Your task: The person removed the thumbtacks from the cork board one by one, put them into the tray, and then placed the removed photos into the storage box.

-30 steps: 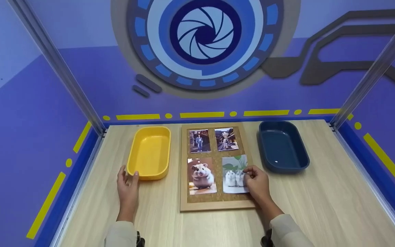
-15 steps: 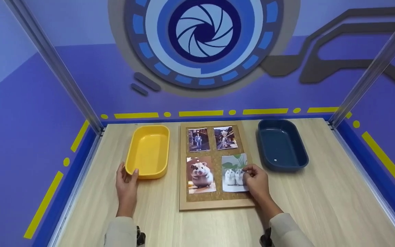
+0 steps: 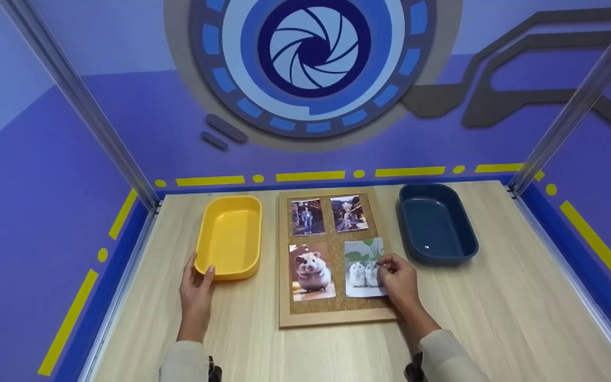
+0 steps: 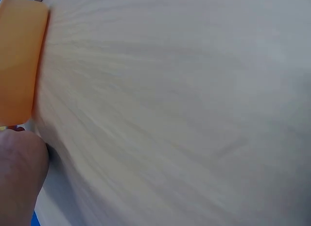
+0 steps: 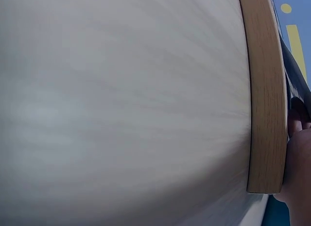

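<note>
"What did the right hand (image 3: 401, 284) have in its fingers?"

"The two-hamster photo (image 3: 357, 276). Thumb and fingers pinched it by its right edge."

"Where did that photo lie?"

"At the lower right of the wood-framed corkboard (image 3: 337, 319), close by the frame's right side. Its green leaves showed above the two animals."

"And the left hand (image 3: 195, 297)?"

"That one was at the yellow tray (image 3: 231, 239), on the left of the board. The fingers lay relaxed about the tray's near left corner, thumb at the near end, the others along the left side. It wasn't clenched. How firmly it pressed, I couldn't tell."

"What else was on the board?"

"Just left of the pinched picture was the single-hamster photo (image 3: 312, 273). Above them, side by side, were two smaller prints: a standing-figure photo (image 3: 307, 217) on the left and a street-scene photo (image 3: 349, 214) on the right."

"Anything beyond it?"

"A dark blue tray (image 3: 441, 228) stood to the right of the board, on the same pale wooden table (image 3: 247, 345)."
</note>
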Demonstrator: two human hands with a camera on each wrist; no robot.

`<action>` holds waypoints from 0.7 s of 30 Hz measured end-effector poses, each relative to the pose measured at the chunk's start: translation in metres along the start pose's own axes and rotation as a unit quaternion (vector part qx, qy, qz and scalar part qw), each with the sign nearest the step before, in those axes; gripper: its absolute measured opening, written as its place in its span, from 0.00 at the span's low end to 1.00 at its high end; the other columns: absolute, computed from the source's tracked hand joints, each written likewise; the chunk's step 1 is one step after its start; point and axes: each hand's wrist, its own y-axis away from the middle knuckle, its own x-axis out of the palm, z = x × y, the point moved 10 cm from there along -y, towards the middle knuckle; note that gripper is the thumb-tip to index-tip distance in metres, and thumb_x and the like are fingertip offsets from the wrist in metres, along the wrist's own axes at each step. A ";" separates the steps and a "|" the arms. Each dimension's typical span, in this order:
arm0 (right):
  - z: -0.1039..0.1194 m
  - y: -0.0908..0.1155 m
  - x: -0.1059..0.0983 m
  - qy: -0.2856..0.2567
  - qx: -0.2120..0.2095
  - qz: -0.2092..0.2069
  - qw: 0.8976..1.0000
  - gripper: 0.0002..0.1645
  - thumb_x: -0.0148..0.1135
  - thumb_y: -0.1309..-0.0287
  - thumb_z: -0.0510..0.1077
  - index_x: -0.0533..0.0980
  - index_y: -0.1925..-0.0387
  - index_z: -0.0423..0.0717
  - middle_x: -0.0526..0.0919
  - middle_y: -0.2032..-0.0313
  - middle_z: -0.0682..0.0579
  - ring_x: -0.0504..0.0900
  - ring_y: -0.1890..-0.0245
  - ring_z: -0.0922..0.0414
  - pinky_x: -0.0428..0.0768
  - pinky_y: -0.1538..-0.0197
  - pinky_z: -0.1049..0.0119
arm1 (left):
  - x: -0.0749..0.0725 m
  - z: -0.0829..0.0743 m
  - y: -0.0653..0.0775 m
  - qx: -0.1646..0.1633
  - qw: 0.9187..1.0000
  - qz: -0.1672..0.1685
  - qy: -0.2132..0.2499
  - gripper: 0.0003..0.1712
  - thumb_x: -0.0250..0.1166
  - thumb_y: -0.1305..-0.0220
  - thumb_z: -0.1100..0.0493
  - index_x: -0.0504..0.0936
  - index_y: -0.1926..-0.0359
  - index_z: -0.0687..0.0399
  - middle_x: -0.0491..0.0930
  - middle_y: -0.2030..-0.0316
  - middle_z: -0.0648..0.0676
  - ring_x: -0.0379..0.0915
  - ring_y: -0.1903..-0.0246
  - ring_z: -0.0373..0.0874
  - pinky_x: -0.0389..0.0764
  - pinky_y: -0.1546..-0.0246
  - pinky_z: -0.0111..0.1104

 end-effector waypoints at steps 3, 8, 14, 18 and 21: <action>0.001 -0.001 0.001 -0.006 -0.003 -0.001 1.000 0.08 0.62 0.44 0.29 0.85 0.66 0.39 0.79 0.76 0.53 0.75 0.74 0.60 0.72 0.70 0.70 | -0.002 0.000 -0.001 0.000 1.000 0.000 0.004 0.41 0.56 0.18 0.45 0.47 0.14 0.28 0.48 0.13 0.44 0.51 0.16 0.43 0.61 0.17 0.42; 0.004 -0.001 0.006 -0.021 -0.004 0.000 1.000 0.09 0.61 0.44 0.28 0.84 0.66 0.38 0.80 0.76 0.51 0.75 0.74 0.61 0.71 0.71 0.71 | -0.009 -0.004 0.000 0.014 1.000 -0.004 0.001 0.37 0.53 0.16 0.48 0.50 0.14 0.32 0.47 0.13 0.45 0.49 0.15 0.43 0.60 0.17 0.43; 0.002 0.000 0.006 -0.021 0.001 0.001 1.000 0.09 0.61 0.44 0.28 0.84 0.66 0.38 0.79 0.76 0.53 0.75 0.75 0.61 0.72 0.71 0.71 | -0.008 0.001 0.002 0.008 1.000 -0.009 -0.008 0.38 0.54 0.17 0.45 0.51 0.14 0.30 0.51 0.14 0.45 0.53 0.17 0.42 0.63 0.19 0.39; 0.001 -0.001 0.002 -0.008 -0.002 -0.010 1.000 0.09 0.60 0.46 0.28 0.84 0.67 0.38 0.79 0.76 0.54 0.74 0.75 0.61 0.71 0.71 0.71 | -0.004 0.004 0.005 0.006 1.000 -0.009 -0.010 0.38 0.55 0.17 0.44 0.51 0.14 0.30 0.52 0.14 0.47 0.54 0.17 0.43 0.63 0.18 0.41; 0.001 -0.001 0.000 -0.007 -0.004 -0.015 1.000 0.09 0.61 0.47 0.28 0.84 0.67 0.38 0.78 0.77 0.54 0.73 0.75 0.61 0.70 0.71 0.71 | -0.003 0.006 0.004 0.006 1.000 -0.005 -0.010 0.38 0.54 0.17 0.45 0.50 0.14 0.30 0.51 0.14 0.47 0.53 0.17 0.42 0.62 0.18 0.43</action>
